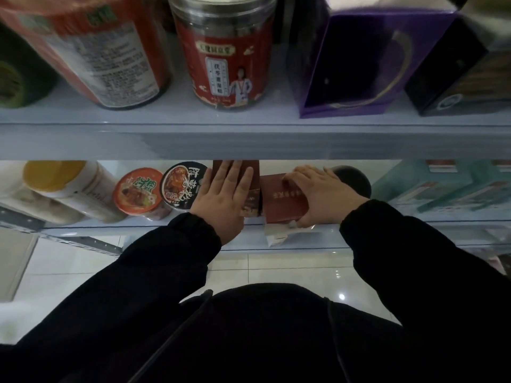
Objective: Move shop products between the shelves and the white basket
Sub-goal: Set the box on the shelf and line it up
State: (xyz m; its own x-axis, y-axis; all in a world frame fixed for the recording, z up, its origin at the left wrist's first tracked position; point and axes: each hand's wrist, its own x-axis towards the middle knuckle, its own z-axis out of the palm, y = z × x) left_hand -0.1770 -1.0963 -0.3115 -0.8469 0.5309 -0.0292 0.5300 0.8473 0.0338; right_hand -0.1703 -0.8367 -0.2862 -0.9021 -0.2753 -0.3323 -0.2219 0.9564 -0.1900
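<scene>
My left hand (224, 194) lies flat, fingers straight, on top of the left red box (255, 195). This box sits on the lower shelf (138, 225) with its long axis running front to back. Its far end is hidden under the lip of the upper shelf (249, 139).

My right hand (323, 192) grips the right red box (284, 200), with my fingers curled over its far edge and my thumb under its near corner. This box is at the shelf's front edge with its printed face up and turned slightly askew. I cannot tell its long axis. A white piece (276, 236) that I cannot make out shows beneath it, over the lip.

Only a narrow gap separates the two boxes. The black noodle cup (184, 186) is just beside the left box. A dark round thing (355, 181) sits just behind my right hand. There is bare shelf to the right of it, before the teal boxes (442, 189).
</scene>
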